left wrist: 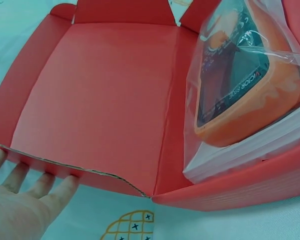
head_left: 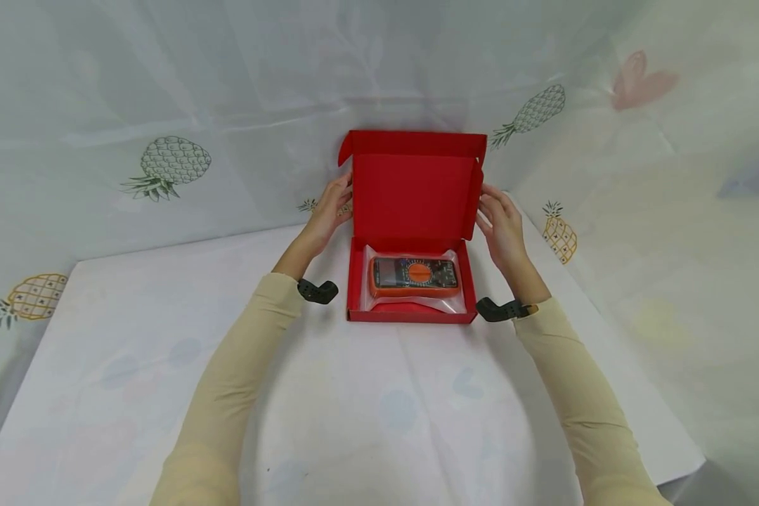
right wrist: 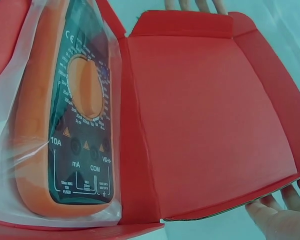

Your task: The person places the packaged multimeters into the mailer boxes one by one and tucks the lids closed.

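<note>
A red cardboard box (head_left: 411,318) lies on the table with its lid (head_left: 411,197) raised upright at the back. Inside it is an orange and black multimeter (head_left: 387,289), wrapped in a clear plastic bag (right wrist: 9,125). My left hand (head_left: 325,214) is at the lid's left side; in the left wrist view its fingers (left wrist: 42,186) extend against the side flap's outer face. At the lid's right side is my right hand (head_left: 504,228), with fingers (right wrist: 292,198) lightly bent against that flap in the right wrist view. Neither hand touches the multimeter.
A white cloth with faint prints covers the table (head_left: 354,393). Behind and to the right hangs a pale sheet (head_left: 259,84) printed with pineapples, close behind the lid. Dark camera mounts (head_left: 318,292) are strapped at both wrists, beside the box's sides.
</note>
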The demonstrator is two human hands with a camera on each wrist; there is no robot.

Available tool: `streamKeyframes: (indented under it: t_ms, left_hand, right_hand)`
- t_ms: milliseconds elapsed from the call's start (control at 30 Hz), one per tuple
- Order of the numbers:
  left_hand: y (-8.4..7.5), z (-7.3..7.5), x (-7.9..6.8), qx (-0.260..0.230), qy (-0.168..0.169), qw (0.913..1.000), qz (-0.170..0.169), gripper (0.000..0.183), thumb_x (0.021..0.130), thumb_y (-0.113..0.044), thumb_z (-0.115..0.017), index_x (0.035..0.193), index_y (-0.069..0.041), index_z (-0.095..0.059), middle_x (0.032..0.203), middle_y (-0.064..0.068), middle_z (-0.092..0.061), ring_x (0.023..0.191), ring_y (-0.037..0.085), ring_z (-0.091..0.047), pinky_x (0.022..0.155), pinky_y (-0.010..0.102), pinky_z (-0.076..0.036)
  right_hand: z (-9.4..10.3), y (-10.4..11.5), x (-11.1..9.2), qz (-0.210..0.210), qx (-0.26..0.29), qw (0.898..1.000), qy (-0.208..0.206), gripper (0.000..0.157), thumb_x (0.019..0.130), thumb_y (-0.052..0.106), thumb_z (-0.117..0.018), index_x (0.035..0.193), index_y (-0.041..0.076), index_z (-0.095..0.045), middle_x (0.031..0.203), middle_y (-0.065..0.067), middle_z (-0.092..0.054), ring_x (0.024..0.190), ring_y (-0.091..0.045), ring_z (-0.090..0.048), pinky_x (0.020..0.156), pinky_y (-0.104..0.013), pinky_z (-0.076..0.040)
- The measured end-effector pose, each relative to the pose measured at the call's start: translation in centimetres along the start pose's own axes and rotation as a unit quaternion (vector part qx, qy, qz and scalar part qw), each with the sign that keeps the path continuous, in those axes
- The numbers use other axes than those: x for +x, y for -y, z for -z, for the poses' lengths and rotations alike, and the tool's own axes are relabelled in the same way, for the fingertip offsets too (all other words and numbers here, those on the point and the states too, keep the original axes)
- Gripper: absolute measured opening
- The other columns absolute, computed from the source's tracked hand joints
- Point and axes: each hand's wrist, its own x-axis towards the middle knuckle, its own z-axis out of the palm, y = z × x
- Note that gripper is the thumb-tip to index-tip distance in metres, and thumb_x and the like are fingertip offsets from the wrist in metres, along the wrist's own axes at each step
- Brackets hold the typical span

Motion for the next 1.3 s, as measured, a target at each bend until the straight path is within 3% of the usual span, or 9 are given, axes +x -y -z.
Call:
streamKeyframes:
  t_ms: [267, 667, 867, 1100, 1300]
  left_hand:
    - [-0.2, -0.1, -0.6, -0.004, -0.022, 0.9996, -0.018, 0.056, 0.105, -0.036, -0.028, 0.152, -0.006, -0.023, 0.157, 0.01, -0.023, 0.144, 0.03, -0.026, 0.113, 0.05, -0.032]
    - [-0.3, -0.5, -1.1, -0.039, -0.064, 0.9971, -0.011, 0.051, 0.103, -0.034, -0.031, 0.142, -0.001, -0.033, 0.15, 0.013, -0.033, 0.138, 0.03, -0.036, 0.109, 0.053, -0.038]
    - [-0.4, -0.4, -1.3, -0.05, -0.089, 0.9947, -0.008, 0.045, 0.1, -0.037, -0.035, 0.133, -0.006, -0.035, 0.145, 0.015, -0.038, 0.133, 0.032, -0.042, 0.104, 0.056, -0.041]
    - [-0.3, -0.1, -1.7, -0.008, -0.071, 0.9965, -0.043, 0.06, 0.098, -0.039, -0.036, 0.153, -0.022, -0.02, 0.143, 0.017, -0.041, 0.129, 0.035, -0.046, 0.102, 0.056, -0.043]
    - [-0.3, 0.0, -2.1, 0.051, -0.058, 0.9921, -0.099, 0.058, 0.101, -0.03, -0.037, 0.154, -0.012, -0.024, 0.139, 0.024, -0.043, 0.125, 0.042, -0.051, 0.108, 0.051, -0.04]
  right_hand:
    - [-0.3, 0.3, -0.5, 0.0, -0.007, 1.0, -0.015, 0.046, 0.1, 0.026, -0.053, 0.139, 0.002, -0.044, 0.146, -0.016, -0.043, 0.136, -0.033, -0.041, 0.113, -0.046, -0.032]
    - [-0.3, 0.4, -1.1, 0.017, 0.019, 0.999, -0.032, 0.031, 0.102, 0.026, -0.05, 0.122, 0.003, -0.057, 0.133, -0.015, -0.053, 0.123, -0.032, -0.051, 0.109, -0.051, -0.037]
    - [0.0, 0.3, -1.3, 0.028, 0.016, 0.999, -0.023, 0.034, 0.103, 0.03, -0.045, 0.122, 0.004, -0.057, 0.13, -0.013, -0.054, 0.12, -0.032, -0.052, 0.106, -0.049, -0.042]
    - [0.0, 0.5, -1.5, 0.045, -0.062, 0.997, -0.008, 0.049, 0.098, 0.041, -0.049, 0.142, 0.021, -0.043, 0.136, -0.011, -0.049, 0.125, -0.032, -0.05, 0.103, -0.051, -0.043]
    - [0.1, 0.9, -1.8, 0.061, -0.146, 0.987, 0.028, 0.056, 0.098, 0.037, -0.043, 0.152, 0.03, -0.031, 0.14, -0.015, -0.045, 0.129, -0.037, -0.047, 0.102, -0.056, -0.041]
